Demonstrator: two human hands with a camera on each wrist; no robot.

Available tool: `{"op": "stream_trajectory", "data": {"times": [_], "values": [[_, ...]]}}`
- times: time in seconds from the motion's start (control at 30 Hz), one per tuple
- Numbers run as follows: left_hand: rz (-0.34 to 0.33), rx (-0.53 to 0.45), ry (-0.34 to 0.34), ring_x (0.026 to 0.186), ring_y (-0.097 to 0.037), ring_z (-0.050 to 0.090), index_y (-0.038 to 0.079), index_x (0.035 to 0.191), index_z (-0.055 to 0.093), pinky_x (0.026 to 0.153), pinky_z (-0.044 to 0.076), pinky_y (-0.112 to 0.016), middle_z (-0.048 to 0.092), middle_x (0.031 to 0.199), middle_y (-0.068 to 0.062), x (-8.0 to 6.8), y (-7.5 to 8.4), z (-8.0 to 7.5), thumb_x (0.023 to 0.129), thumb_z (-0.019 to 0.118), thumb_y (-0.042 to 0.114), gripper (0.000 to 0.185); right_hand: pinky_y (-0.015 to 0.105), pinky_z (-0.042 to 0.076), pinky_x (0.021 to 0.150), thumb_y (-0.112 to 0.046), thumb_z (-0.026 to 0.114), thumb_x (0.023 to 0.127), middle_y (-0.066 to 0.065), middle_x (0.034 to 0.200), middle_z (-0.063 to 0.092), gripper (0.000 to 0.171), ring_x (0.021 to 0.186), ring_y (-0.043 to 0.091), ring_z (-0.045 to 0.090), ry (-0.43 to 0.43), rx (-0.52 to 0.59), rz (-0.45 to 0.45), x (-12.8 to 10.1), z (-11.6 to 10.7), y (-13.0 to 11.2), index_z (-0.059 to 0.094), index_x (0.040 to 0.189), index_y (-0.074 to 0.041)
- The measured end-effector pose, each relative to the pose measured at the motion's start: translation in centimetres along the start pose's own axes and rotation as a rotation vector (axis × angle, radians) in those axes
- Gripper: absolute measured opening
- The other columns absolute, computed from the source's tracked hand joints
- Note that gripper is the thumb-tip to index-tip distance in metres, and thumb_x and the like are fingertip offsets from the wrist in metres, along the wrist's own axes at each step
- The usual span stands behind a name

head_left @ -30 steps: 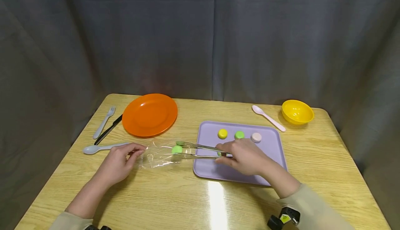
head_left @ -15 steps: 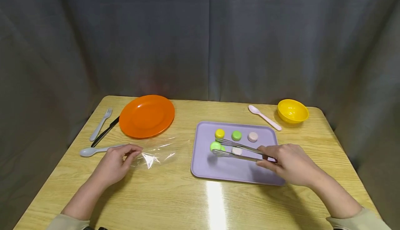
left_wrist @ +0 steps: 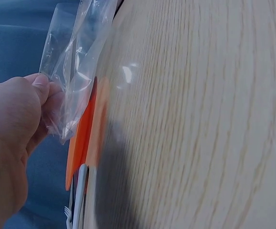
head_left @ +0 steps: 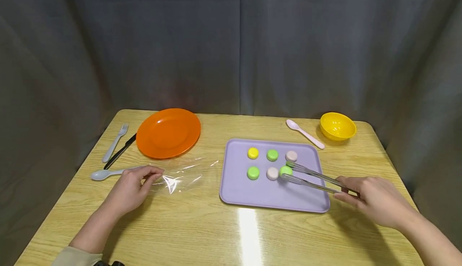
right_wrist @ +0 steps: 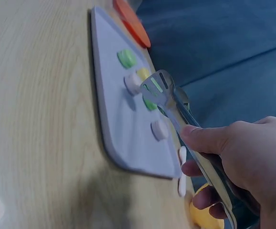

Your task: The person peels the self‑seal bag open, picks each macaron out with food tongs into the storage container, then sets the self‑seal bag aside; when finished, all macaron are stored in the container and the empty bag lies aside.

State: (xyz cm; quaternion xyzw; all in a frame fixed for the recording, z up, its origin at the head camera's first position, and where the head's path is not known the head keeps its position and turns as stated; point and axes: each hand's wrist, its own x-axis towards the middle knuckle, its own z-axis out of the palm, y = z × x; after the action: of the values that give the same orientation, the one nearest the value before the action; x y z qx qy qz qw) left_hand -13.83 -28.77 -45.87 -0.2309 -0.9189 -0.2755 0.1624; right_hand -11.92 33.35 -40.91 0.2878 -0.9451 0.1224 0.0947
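In the head view my left hand (head_left: 130, 187) pinches the edge of a clear plastic bag (head_left: 184, 175), which lies out to the right just over the table. My right hand (head_left: 375, 200) grips metal tongs (head_left: 313, 185) that reach in from the right over a lilac tray (head_left: 242, 195). A bright green macaron (head_left: 286, 171) is between the tong tips, at the right end of the front row. Beside it on the tray sit a pale pink macaron (head_left: 272, 173) and a green macaron (head_left: 253, 173). Behind are yellow (head_left: 253, 153), green (head_left: 272, 155) and pink macarons (head_left: 291, 156).
An orange plate (head_left: 168, 133) stands at the back left. Near it lie a grey fork (head_left: 115, 143), a black knife (head_left: 120, 151) and a grey spoon (head_left: 102, 174). A pink spoon (head_left: 304, 133) and a yellow bowl (head_left: 337, 126) are at the back right.
The tongs and the green macaron have moved right, from the bag to the right end of the tray's front row. The bag lies flatter, and my left hand stays put.
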Motion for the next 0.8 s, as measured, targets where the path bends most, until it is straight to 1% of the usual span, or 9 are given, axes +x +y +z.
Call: {"op": "stream_trajectory", "data": {"times": [0.13,0.27,0.43,0.6,0.7,0.8], "values": [[-0.005,0.009,-0.002,0.084,-0.008,0.069,0.011,0.106,0.079,0.068,0.059,-0.035,0.078,0.102,0.004,0.0,0.0,-0.1,0.094,0.078,-0.003,0.018,0.021,0.023,0.047,-0.032,0.088,0.089,-0.028,0.065,0.032,0.035,0.054,-0.007,0.032,-0.024,-0.011,0.016,-0.5,0.3,0.6,0.054,0.084,-0.039],[-0.006,0.013,-0.002,0.085,-0.009,0.07,0.011,0.106,0.079,0.068,0.06,-0.036,0.078,0.102,0.004,0.0,0.0,-0.1,0.094,0.078,-0.003,0.018,0.022,0.023,0.047,-0.034,0.086,0.091,-0.026,0.066,0.033,0.033,0.054,-0.006,0.033,-0.05,-0.019,0.039,-0.8,0.6,1.1,0.053,0.084,-0.038],[-0.005,0.014,-0.004,0.085,-0.009,0.07,0.01,0.106,0.079,0.068,0.06,-0.036,0.078,0.102,0.004,0.0,0.1,-0.1,0.094,0.078,-0.002,0.017,0.023,0.026,0.048,-0.035,0.084,0.093,-0.026,0.066,0.036,0.026,0.056,-0.004,0.036,-0.08,-0.021,0.07,-0.9,0.9,1.5,0.059,0.088,-0.036],[-0.014,0.018,-0.011,0.085,-0.009,0.07,0.011,0.106,0.079,0.069,0.06,-0.037,0.078,0.101,0.005,0.0,0.2,-0.1,0.095,0.078,-0.002,0.017,0.025,0.028,0.049,-0.037,0.082,0.095,-0.026,0.069,0.042,0.017,0.059,-0.002,0.039,-0.123,-0.004,0.104,-1.0,0.9,1.6,0.067,0.097,-0.032],[-0.015,0.019,-0.014,0.086,-0.009,0.07,0.011,0.106,0.079,0.069,0.06,-0.037,0.078,0.102,0.005,0.0,0.3,-0.1,0.095,0.078,-0.002,0.017,0.024,0.029,0.05,-0.039,0.082,0.095,-0.026,0.07,0.044,0.018,0.058,-0.003,0.039,-0.124,0.009,0.117,-1.0,0.6,1.5,0.065,0.095,-0.033],[-0.013,0.021,-0.015,0.084,-0.009,0.069,0.01,0.106,0.079,0.068,0.059,-0.036,0.078,0.102,0.004,0.1,0.3,-0.1,0.095,0.078,-0.002,0.017,0.023,0.028,0.05,-0.038,0.083,0.094,-0.025,0.067,0.042,0.02,0.056,-0.003,0.037,-0.104,0.035,0.128,-1.1,0.2,1.4,0.063,0.093,-0.035]]}}
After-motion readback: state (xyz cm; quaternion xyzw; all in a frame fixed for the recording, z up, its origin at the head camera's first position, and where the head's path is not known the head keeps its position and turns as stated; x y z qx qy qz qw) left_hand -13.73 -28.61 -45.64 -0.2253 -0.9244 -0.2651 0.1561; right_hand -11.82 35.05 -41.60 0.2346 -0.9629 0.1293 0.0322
